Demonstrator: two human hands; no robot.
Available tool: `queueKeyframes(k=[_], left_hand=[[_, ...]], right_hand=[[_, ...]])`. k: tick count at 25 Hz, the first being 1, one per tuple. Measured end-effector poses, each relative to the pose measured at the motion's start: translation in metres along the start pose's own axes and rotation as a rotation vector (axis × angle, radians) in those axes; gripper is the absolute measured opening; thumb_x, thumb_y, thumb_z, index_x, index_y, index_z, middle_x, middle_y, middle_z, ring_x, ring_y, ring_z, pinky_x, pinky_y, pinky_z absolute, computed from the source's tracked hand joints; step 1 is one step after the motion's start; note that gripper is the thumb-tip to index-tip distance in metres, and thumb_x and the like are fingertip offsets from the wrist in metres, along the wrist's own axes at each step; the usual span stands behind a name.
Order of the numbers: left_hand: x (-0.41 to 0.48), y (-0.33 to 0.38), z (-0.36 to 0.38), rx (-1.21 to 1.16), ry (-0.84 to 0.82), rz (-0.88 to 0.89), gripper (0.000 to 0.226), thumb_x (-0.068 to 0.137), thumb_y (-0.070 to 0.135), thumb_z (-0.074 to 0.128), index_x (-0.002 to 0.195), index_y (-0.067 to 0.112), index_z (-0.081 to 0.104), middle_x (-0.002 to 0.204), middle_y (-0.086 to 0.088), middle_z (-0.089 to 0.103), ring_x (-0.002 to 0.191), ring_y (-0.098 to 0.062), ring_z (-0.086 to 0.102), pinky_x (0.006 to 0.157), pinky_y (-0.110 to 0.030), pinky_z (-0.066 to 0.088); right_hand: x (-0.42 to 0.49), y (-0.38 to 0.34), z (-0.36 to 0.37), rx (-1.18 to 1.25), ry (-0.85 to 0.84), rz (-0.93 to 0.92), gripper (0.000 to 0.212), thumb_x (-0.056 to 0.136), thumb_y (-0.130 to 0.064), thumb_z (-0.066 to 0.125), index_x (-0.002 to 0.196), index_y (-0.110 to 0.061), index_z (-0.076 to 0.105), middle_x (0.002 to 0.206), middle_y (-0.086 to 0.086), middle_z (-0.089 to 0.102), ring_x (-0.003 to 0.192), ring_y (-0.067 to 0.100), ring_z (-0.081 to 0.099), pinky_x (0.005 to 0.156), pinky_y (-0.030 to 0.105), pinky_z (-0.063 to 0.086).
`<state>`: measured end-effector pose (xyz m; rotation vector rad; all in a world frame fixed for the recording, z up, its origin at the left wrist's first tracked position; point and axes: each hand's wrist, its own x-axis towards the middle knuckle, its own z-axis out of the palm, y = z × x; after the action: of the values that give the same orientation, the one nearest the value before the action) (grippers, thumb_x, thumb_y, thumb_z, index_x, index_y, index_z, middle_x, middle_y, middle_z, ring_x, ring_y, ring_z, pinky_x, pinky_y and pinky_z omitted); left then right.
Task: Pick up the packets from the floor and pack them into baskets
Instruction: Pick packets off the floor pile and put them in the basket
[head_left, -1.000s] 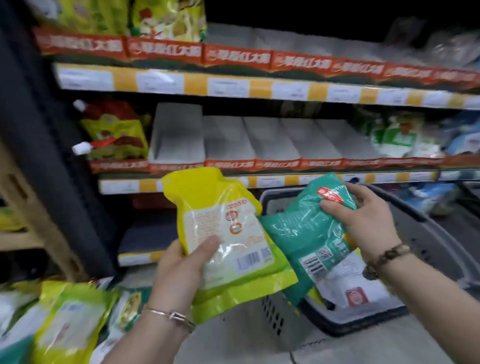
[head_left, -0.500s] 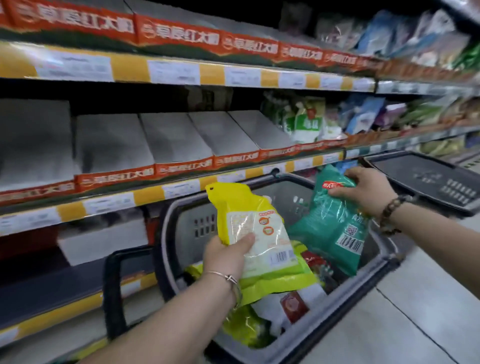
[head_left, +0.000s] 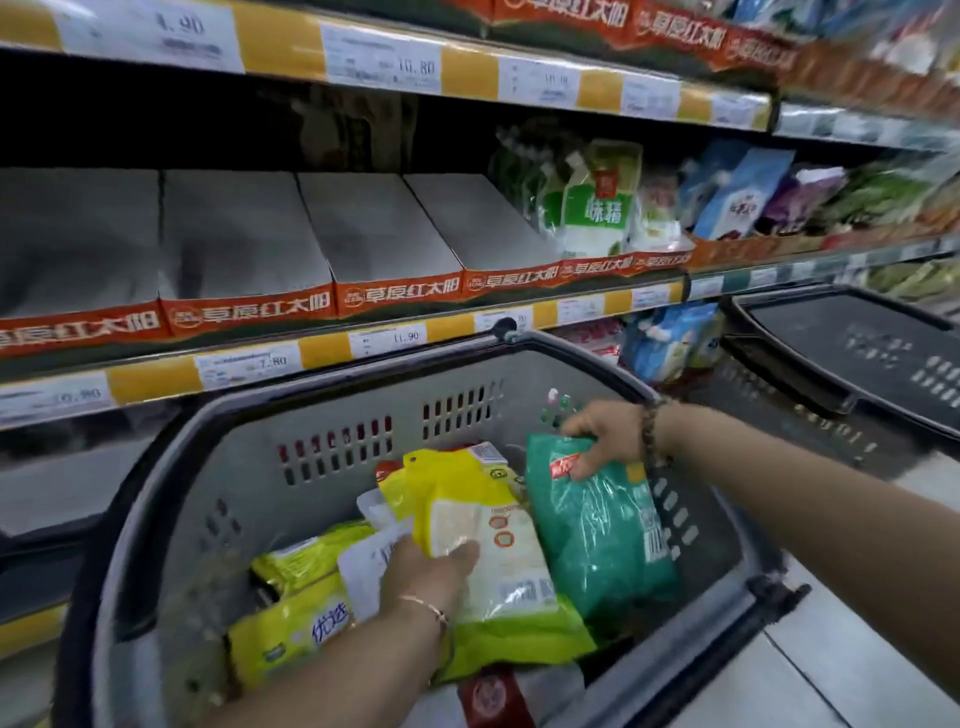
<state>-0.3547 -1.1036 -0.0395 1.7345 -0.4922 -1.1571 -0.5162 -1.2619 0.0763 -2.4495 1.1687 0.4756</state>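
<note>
A grey shopping basket (head_left: 332, 441) fills the lower middle of the head view. Inside it my left hand (head_left: 426, 577) grips a yellow packet (head_left: 493, 561) with a clear window and barcode, thumb on its front. To the right, my right hand (head_left: 608, 434) pinches the top edge of a green packet (head_left: 597, 535), which hangs down against the basket's right wall. Under them lie other packets: two yellow-green ones (head_left: 291, 623) at the left and a white one with a red seal (head_left: 493, 696) at the bottom.
Store shelves with orange and yellow price strips (head_left: 363, 291) run behind the basket, holding grey boxes and bagged goods (head_left: 597, 208). A second, dark basket (head_left: 857, 353) stands to the right. Pale floor tiles (head_left: 831, 675) show at the lower right.
The view has closed in on the basket. Both hands have gone down from above the rim into the basket, carrying the yellow and green packets with them.
</note>
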Motion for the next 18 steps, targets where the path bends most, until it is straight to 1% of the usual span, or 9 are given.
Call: queueKeyframes(k=[2,4,7,10,12,14,15,17,18], left_hand=[[0.007,-0.009,0.006,0.044,0.042,-0.003,0.043,0.071,0.022,0.080,0.108,0.005,0.065,0.105,-0.015,0.069,0.095,-0.031,0.065,0.089,-0.046,0.051],[0.014,-0.009,0.010,0.143,0.095,-0.023,0.045,0.076,0.028,0.076,0.112,0.005,0.062,0.108,-0.015,0.067,0.100,-0.032,0.063,0.090,-0.043,0.050],[0.006,-0.005,0.012,0.201,0.135,-0.051,0.044,0.079,0.030,0.073,0.112,0.005,0.060,0.109,-0.016,0.066,0.101,-0.035,0.062,0.089,-0.044,0.050],[-0.008,-0.004,-0.006,0.201,0.149,-0.026,0.042,0.079,0.018,0.073,0.114,0.001,0.058,0.105,-0.018,0.067,0.092,-0.033,0.064,0.085,-0.045,0.052],[-0.022,0.001,-0.026,0.217,0.153,0.029,0.062,0.070,0.011,0.078,0.124,0.002,0.047,0.111,-0.014,0.063,0.093,-0.029,0.060,0.086,-0.041,0.049],[-0.033,0.005,-0.037,0.478,0.077,0.114,0.111,0.053,0.029,0.086,0.144,0.017,0.023,0.138,-0.014,0.041,0.122,-0.029,0.044,0.100,-0.038,0.040],[-0.040,0.010,-0.037,0.772,-0.014,0.173,0.123,0.053,0.045,0.084,0.149,0.027,0.008,0.153,-0.012,0.017,0.139,-0.028,0.022,0.111,-0.037,0.029],[-0.041,0.013,-0.027,1.232,-0.191,0.373,0.117,0.064,0.070,0.066,0.145,0.040,-0.013,0.153,0.002,-0.027,0.142,-0.019,-0.023,0.117,-0.043,0.003],[-0.036,0.014,-0.021,1.337,-0.265,0.424,0.114,0.066,0.076,0.058,0.143,0.042,-0.018,0.148,0.007,-0.037,0.136,-0.016,-0.032,0.115,-0.049,-0.005]], right_hand=[[0.019,0.012,0.021,-0.002,0.011,0.020,0.047,0.087,-0.031,0.064,0.124,-0.005,0.053,0.120,0.008,0.058,0.112,0.023,0.053,0.093,0.030,0.041],[0.030,0.020,0.049,-0.076,0.061,0.080,0.059,0.094,-0.046,0.048,0.138,-0.009,0.037,0.141,0.009,0.043,0.128,0.025,0.042,0.108,0.036,0.033],[0.032,0.027,0.078,-0.069,0.137,0.168,0.074,0.095,-0.056,0.030,0.151,-0.016,0.001,0.158,0.010,0.003,0.145,0.026,0.006,0.118,0.047,0.011],[0.017,0.026,0.082,0.040,-0.008,0.193,0.092,0.089,-0.066,0.035,0.148,-0.019,-0.018,0.155,0.009,-0.021,0.145,0.028,-0.012,0.118,0.050,0.004],[0.000,0.026,0.088,0.038,-0.175,0.163,0.102,0.083,-0.069,0.044,0.147,-0.022,-0.021,0.154,0.009,-0.026,0.144,0.029,-0.014,0.118,0.048,0.004],[-0.017,0.021,0.102,0.006,-0.302,0.095,0.101,0.085,-0.063,0.049,0.146,-0.025,-0.022,0.153,0.009,-0.027,0.144,0.027,-0.015,0.119,0.043,0.003],[-0.022,0.018,0.107,-0.003,-0.346,0.028,0.098,0.086,-0.060,0.050,0.146,-0.028,-0.021,0.153,0.008,-0.028,0.144,0.027,-0.015,0.119,0.042,0.003],[-0.023,0.009,0.098,0.035,-0.391,-0.082,0.089,0.090,-0.054,0.050,0.148,-0.030,-0.013,0.155,0.003,-0.024,0.145,0.025,-0.010,0.119,0.039,0.005],[-0.016,0.008,0.089,0.106,-0.355,-0.098,0.086,0.091,-0.051,0.050,0.149,-0.029,-0.009,0.156,0.000,-0.016,0.146,0.022,-0.004,0.119,0.037,0.008]])
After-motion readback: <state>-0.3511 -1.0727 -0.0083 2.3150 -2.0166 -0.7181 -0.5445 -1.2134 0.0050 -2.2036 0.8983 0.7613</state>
